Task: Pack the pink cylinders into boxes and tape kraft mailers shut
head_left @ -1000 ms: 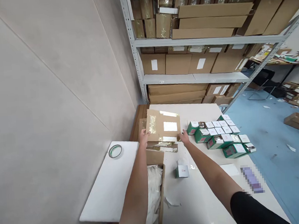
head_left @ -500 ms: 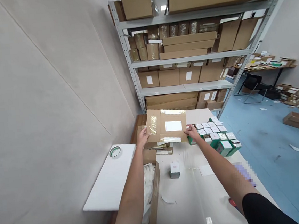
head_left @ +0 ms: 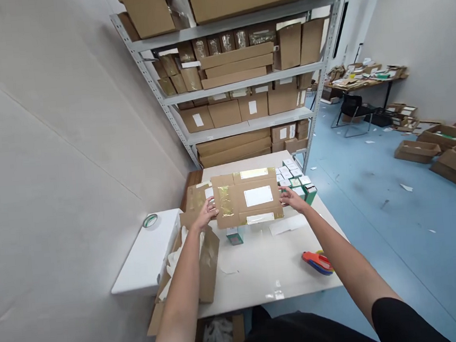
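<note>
A flattened cardboard carton (head_left: 247, 198) is held out over the middle of the white surface (head_left: 269, 276), its flaps folded into a rough rectangle. Shiny strips of tape (head_left: 225, 200) cross its left part, and a white label (head_left: 258, 196) sits near the centre, with two smaller pale strips along the top and bottom edges. No writing can be read on any of them.

The left hand (head_left: 205, 214) grips the carton's left edge and the right hand (head_left: 293, 199) its right edge, fingers spread and well apart from each other.

Just beyond the carton stand rows of green boxes with white tops (head_left: 290, 179). A small green box (head_left: 234, 236) sits just below its near edge, and a red-and-blue tape dispenser (head_left: 318, 262) lies toward the right. To the left, an open cardboard box (head_left: 208, 263) holds white plastic wrapping.
</note>
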`<state>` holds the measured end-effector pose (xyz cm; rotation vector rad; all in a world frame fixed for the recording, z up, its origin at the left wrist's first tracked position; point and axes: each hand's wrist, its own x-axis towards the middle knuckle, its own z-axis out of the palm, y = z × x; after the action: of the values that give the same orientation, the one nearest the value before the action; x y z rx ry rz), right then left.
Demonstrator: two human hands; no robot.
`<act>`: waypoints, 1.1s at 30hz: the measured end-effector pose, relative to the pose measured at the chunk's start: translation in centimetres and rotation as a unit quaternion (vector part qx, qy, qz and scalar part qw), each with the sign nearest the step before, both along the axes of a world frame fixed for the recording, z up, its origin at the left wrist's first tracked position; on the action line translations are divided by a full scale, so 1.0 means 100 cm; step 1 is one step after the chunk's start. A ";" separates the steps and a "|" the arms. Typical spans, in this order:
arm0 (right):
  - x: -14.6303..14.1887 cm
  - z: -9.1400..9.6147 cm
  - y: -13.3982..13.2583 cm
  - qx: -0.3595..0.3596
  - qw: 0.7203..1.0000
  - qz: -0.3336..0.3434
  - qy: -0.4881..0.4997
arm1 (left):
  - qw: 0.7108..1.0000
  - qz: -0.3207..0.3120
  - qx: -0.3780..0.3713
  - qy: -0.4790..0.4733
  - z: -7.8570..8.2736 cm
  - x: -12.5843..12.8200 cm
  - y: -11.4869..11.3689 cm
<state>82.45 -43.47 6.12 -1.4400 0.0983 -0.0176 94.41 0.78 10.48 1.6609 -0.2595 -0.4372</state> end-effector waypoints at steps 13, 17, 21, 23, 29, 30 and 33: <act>-0.118 -0.082 0.006 -0.124 0.991 -0.044 0.033 | 0.995 0.092 0.029 -0.007 -0.101 -0.138 -0.020; -0.137 -0.102 0.024 -0.172 0.983 -0.067 0.011 | 0.982 0.176 0.064 -0.032 -0.133 -0.154 -0.020; -0.155 -0.125 0.051 -0.167 0.980 -0.097 0.052 | 0.964 0.243 0.105 -0.031 -0.167 -0.173 -0.028; -0.165 -0.137 0.067 -0.146 0.975 -0.142 0.091 | 0.964 0.239 0.117 -0.025 -0.183 -0.186 -0.032; -0.176 -0.153 0.109 -0.111 0.955 -0.242 0.133 | 0.964 0.242 0.110 -0.018 -0.206 -0.210 -0.028; -0.174 -0.151 0.113 -0.110 0.952 -0.251 0.135 | 0.964 0.247 0.098 -0.012 -0.207 -0.210 -0.026; -0.167 -0.141 0.124 -0.098 0.947 -0.267 0.150 | 0.963 0.262 0.058 0.010 -0.204 -0.205 -0.025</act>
<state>65.72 -31.07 -7.94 -1.5696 0.7536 -0.2587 73.88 -1.70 -9.90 1.7588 0.2253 -0.0684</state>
